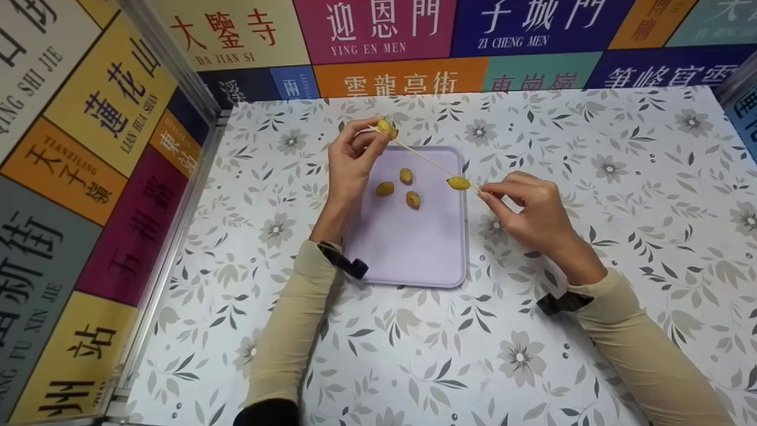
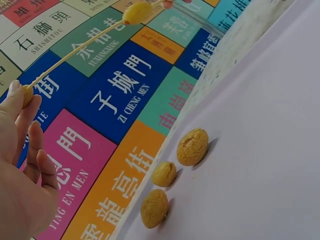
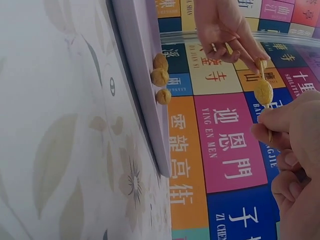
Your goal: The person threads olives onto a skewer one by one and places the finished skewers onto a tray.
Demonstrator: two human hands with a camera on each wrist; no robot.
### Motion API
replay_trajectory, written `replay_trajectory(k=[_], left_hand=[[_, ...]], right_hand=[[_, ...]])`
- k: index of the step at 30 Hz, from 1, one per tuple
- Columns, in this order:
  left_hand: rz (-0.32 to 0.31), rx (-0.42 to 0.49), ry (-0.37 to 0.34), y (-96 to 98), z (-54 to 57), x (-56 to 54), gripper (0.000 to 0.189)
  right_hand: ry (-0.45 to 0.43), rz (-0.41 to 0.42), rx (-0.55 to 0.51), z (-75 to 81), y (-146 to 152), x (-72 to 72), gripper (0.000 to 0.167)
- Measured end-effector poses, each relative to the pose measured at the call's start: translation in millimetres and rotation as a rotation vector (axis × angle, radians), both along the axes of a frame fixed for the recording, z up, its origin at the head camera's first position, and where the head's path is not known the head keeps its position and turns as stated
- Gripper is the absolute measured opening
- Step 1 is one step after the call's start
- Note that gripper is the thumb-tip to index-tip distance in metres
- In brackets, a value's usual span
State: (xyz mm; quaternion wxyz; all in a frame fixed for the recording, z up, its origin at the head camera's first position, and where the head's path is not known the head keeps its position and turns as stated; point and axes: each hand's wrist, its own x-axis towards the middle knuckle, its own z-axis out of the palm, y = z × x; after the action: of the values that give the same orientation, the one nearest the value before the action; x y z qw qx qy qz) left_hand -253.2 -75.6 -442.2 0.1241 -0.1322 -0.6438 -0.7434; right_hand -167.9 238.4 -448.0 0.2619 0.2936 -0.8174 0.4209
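A thin wooden skewer [image 1: 423, 156] slants between my two hands above the tray. My left hand [image 1: 350, 165] pinches a yellow, wrinkled, olive-like fruit [image 1: 387, 128] at the skewer's upper left end. Toward the other end, a second such fruit [image 1: 458, 183] is threaded on the stick. Just beyond it, my right hand [image 1: 532, 210] pinches the skewer's tip between thumb and fingers. In the left wrist view the bare skewer [image 2: 75, 51] runs between the two fruits. Three loose fruits [image 1: 406, 176], alike in colour and wrinkles, lie on the lilac tray [image 1: 408, 248].
The tray rests on a table [image 1: 508, 307] covered in a white cloth with grey leaves and flowers. Upright panels with coloured sign blocks [image 1: 378, 35] stand along the back and left edges. My left forearm crosses the tray's left edge.
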Motion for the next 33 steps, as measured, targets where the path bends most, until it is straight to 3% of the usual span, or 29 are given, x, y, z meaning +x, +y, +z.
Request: replay_trajectory(k=[8, 19, 33], left_hand=[[-0.071, -0.016, 0.035, 10.9, -4.8, 1.3, 0.019], [-0.144, -0.034, -0.020, 18.8, -5.9, 6.4, 0.026], [-0.196, -0.018, -0.003, 24.5, -10.6, 9.9, 0.029]], right_hand=[[-0.003, 0.007, -0.011, -1.1, -2, 0.4, 0.013], [0.005, 0.015, -0.018, -2.1, -3, 0.1, 0.014], [0.004, 0.018, -0.017, -1.0, -5, 1.8, 0.012]])
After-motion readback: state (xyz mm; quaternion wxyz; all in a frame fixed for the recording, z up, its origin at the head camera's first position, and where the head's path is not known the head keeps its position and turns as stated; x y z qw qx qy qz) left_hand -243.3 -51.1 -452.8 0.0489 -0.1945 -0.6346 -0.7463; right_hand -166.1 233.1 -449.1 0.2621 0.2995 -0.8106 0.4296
